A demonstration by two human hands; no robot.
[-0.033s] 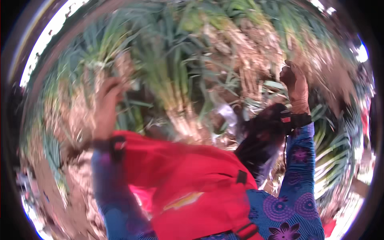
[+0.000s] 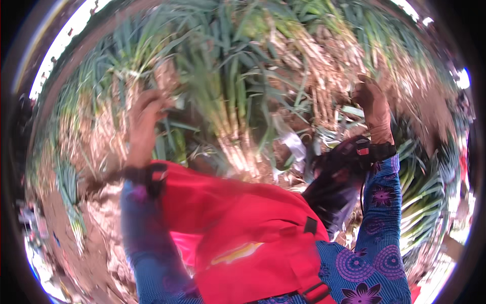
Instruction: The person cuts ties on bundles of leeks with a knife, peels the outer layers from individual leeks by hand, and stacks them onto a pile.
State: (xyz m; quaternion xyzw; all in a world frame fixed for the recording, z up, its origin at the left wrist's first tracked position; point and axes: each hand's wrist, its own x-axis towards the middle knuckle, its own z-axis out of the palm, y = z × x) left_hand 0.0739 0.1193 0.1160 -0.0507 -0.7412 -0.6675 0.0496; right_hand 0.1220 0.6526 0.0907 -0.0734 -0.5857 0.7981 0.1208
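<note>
Red vest or apron (image 2: 228, 207), pale yellow-white patch (image 2: 237, 253) on front, black tab (image 2: 311, 225), strap with buckle (image 2: 316, 292) low down. Right sleeve (image 2: 382, 202) blue, purple flowers and ringed circles; left sleeve (image 2: 147, 243) blurred, seemingly same print. Dark wristbands (image 2: 383, 152), reddish tab (image 2: 363, 151) on right one. Hands (image 2: 373, 106) bare.

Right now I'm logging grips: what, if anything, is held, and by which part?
That cannot be told: no held thing shows clearly. The left hand is blurred, and the right hand is curled, hiding its palm.
</note>
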